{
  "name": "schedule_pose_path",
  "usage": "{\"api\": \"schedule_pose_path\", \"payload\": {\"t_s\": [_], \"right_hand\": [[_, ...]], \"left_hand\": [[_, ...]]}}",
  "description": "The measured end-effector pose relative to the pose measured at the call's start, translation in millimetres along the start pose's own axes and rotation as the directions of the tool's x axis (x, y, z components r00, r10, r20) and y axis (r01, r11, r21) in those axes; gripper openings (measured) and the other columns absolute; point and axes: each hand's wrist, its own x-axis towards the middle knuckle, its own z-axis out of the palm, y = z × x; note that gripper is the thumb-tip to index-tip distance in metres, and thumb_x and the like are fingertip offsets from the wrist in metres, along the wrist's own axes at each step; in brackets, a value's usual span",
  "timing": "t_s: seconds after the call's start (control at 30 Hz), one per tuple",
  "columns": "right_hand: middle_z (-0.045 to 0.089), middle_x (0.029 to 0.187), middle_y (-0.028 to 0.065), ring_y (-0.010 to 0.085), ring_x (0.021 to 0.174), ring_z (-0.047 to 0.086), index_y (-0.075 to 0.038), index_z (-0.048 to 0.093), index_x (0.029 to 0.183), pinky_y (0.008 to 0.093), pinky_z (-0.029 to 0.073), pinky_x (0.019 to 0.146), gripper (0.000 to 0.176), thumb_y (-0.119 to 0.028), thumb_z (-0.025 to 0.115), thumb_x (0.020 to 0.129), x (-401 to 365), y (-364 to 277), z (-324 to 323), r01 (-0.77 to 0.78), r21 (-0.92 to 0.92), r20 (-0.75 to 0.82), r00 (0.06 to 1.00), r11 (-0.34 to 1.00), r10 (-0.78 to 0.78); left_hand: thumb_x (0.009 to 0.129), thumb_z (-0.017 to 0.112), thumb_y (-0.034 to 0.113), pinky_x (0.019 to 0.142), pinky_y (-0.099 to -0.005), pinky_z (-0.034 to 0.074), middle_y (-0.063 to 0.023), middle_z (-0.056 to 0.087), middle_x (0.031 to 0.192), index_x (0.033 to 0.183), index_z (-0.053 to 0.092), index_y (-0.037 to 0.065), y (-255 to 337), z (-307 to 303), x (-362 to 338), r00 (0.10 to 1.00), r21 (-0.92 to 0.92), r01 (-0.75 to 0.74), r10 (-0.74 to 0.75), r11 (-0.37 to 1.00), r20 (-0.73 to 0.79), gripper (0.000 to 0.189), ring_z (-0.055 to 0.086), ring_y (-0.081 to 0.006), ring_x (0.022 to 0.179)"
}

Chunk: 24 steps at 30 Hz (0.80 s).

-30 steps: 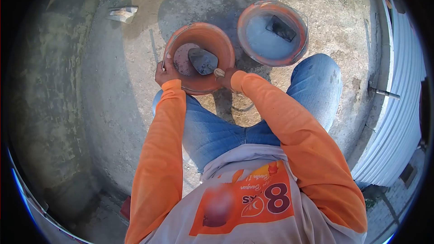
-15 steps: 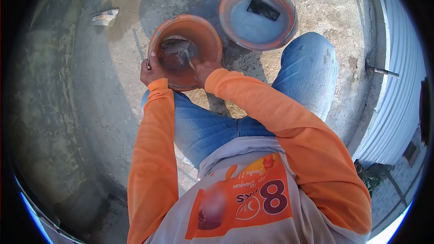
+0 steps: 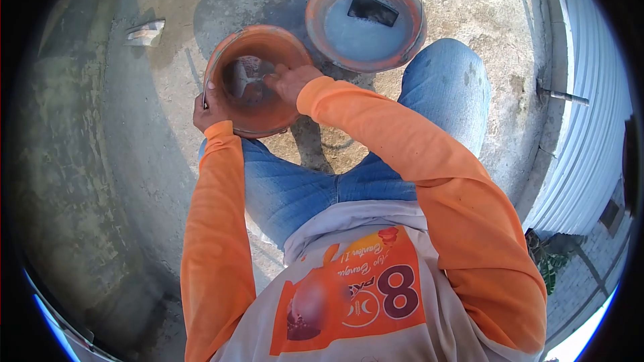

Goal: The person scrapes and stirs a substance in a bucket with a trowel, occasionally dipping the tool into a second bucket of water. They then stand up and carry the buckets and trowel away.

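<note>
An orange bucket (image 3: pixel 282 45) leans toward me between my knees, with grey wet residue (image 3: pixel 247 77) in its bottom. My left hand (image 3: pixel 211 108) is closed on the bucket's left rim, thumb over the edge. Inside the right part of the bucket, my right hand (image 3: pixel 290 84) is closed around a tool with a pale handle; my fingers and the motion hide most of it. Beyond it to the right stands a second orange bucket (image 3: pixel 318 27), holding cloudy grey water (image 3: pixel 355 37) with a dark rectangular object (image 3: pixel 373 9) in it.
Rough concrete ground (image 3: pixel 157 87) lies around the buckets. A crumpled pale scrap (image 3: pixel 145 33) rests at the left. On the right are a low concrete ledge (image 3: pixel 547 127), a short rod (image 3: pixel 567 96) sticking out, and white corrugated sheeting (image 3: pixel 583 141). My jeans-clad knee (image 3: pixel 449 80) is near the water bucket.
My right hand has lifted from the near right side of the bucket up toward its middle right. Both buckets appear slightly farther left in view. My left hand keeps its hold on the rim.
</note>
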Motion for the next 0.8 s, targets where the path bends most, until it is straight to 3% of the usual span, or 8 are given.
{"api": "schedule_pose_path", "payload": {"t_s": [0.13,0.27,0.33,0.47,0.57,0.67,0.73,0.8], "right_hand": [[0.049,0.118,0.0122,0.029,0.098,0.06,-0.018,0.046,0.126,0.0386,0.05,0.079,0.043,-0.012,0.048,0.083,-1,19,10,0.26,-0.132,0.123,0.962,0.956,-0.244],[0.049,0.118,0.0114,0.0289,0.099,0.06,-0.019,0.046,0.126,0.0398,0.05,0.081,0.043,-0.011,0.047,0.084,7,20,-13,0.28,-0.235,0.25,0.943,0.931,-0.221],[0.051,0.119,0.0094,0.0261,0.109,0.054,-0.02,0.051,0.123,0.0389,0.046,0.088,0.038,-0.013,0.046,0.086,2,16,-20,0.02,0.03,0.089,0.996,0.999,-0.023],[0.052,0.117,0.0106,0.0275,0.101,0.059,-0.021,0.046,0.127,0.0395,0.049,0.082,0.043,-0.012,0.046,0.085,9,20,5,0.086,-0.036,0.076,0.994,0.996,-0.083],[0.056,0.115,0.0108,0.0279,0.101,0.059,-0.02,0.047,0.126,0.0393,0.049,0.083,0.044,-0.013,0.05,0.083,5,20,2,0.194,-0.059,0.219,0.96,0.979,-0.177],[0.058,0.113,0.0132,0.0293,0.1,0.06,-0.019,0.048,0.126,0.0402,0.048,0.084,0.046,-0.013,0.052,0.08,3,24,-18,0.13,-0.03,0.345,0.932,0.991,-0.112],[0.06,0.112,0.01,0.028,0.103,0.058,-0.018,0.058,0.116,0.0413,0.047,0.087,0.037,-0.018,0.057,0.079,0,20,-24,-0.091,0.299,0.173,0.984,0.95,0.04],[0.06,0.112,0.0104,0.0287,0.103,0.058,-0.017,0.058,0.115,0.0407,0.047,0.087,0.038,-0.019,0.059,0.077,4,18,-12,-0.069,0.281,0.148,0.989,0.957,0.028]], "left_hand": [[0.08,0.065,0.041,0.062,-0.03,0.048,-0.0114,0.063,0.067,0.083,0.065,-0.004,2,-2,2,1.0,0.037,0.016,-0.016,0.999,-0.01,0.044,0.056,-0.0154,0.063],[0.08,0.066,0.04,0.061,-0.029,0.047,-0.0096,0.063,0.067,0.083,0.066,-0.003,1,-1,4,1.0,-0.017,-0.009,0.009,1.0,0.027,0.043,0.055,-0.014,0.063],[0.08,0.066,0.04,0.061,-0.0286,0.047,-0.0087,0.063,0.067,0.083,0.066,-0.002,7,-1,1,0.999,-0.009,-0.015,0.015,1.0,0.033,0.042,0.055,-0.0135,0.063],[0.08,0.067,0.039,0.061,-0.0287,0.047,-0.0103,0.063,0.068,0.084,0.066,-0.004,10,-2,-1,1.0,0.018,0.014,-0.015,1.0,0.025,0.043,0.056,-0.0139,0.064],[0.08,0.067,0.039,0.061,-0.0282,0.047,-0.0094,0.064,0.068,0.083,0.066,-0.003,-1,-2,2,1.0,0.006,0.012,-0.012,1.0,0.011,0.042,0.055,-0.0134,0.063],[0.081,0.066,0.039,0.061,-0.0274,0.047,-0.0086,0.064,0.068,0.081,0.066,-0.002,-1,2,6,1.0,0.008,-0.014,0.014,1.0,0.02,0.042,0.055,-0.0126,0.062],[0.081,0.066,0.039,0.06,-0.0274,0.047,-0.0088,0.064,0.068,0.081,0.066,-0.003,-2,0,4,0.999,0.035,-0.023,0.022,0.999,0.025,0.041,0.055,-0.0124,0.062],[0.081,0.066,0.038,0.06,-0.0271,0.046,-0.0083,0.063,0.068,0.082,0.065,-0.003,-2,1,7,1.0,0.039,-0.01,0.009,0.999,0.025,0.041,0.054,-0.0121,0.062]]}}
